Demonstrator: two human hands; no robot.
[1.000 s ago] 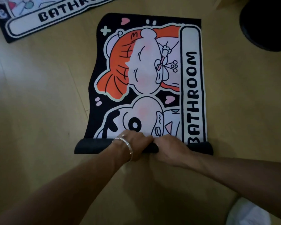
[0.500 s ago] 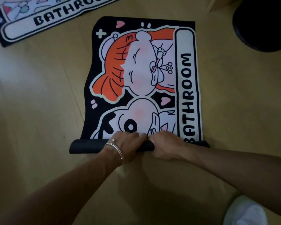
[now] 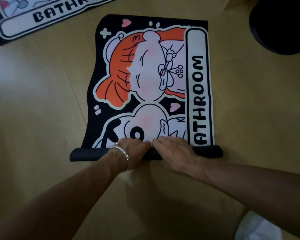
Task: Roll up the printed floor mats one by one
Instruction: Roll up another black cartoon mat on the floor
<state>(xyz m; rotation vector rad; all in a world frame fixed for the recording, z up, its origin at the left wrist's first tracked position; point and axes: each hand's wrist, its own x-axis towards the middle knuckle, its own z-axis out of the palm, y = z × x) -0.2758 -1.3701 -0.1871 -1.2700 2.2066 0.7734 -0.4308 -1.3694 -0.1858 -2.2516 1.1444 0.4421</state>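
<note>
**Barely under way: one mat started, another untouched**

Only the near end of the printed mat (image 3: 145,75) is rolled so far. It lies on the wooden floor (image 3: 33,110) straight ahead of the person. A slim dark roll (image 3: 87,154) runs across its near edge, showing the black backing. Beyond that, most of the printed face lies flat: the orange-haired cartoon figure, part of a second figure, and the lettering down the right side. The first letter of that lettering is tucked under the roll.

Both hands sit side by side at the middle of the roll, nearly touching. The left hand (image 3: 133,150) has a bracelet (image 3: 124,153) at the wrist. Its fingers (image 3: 142,144) are curled over the top of the roll and down onto the printed face. The right hand (image 3: 173,149) lies across the roll the same way, its fingers bent over the far side. Both look clamped on the roll rather than resting flat, though the fingertips are hard to make out.

By my reckoning only a small part of this mat is done, and the long flat stretch has yet to be wound in. A second mat (image 3: 42,19) lies flat at the far left, partly out of view. No roll shows on the part in view, so it is left to do. Whether more mats wait outside the view I cannot tell.
</note>
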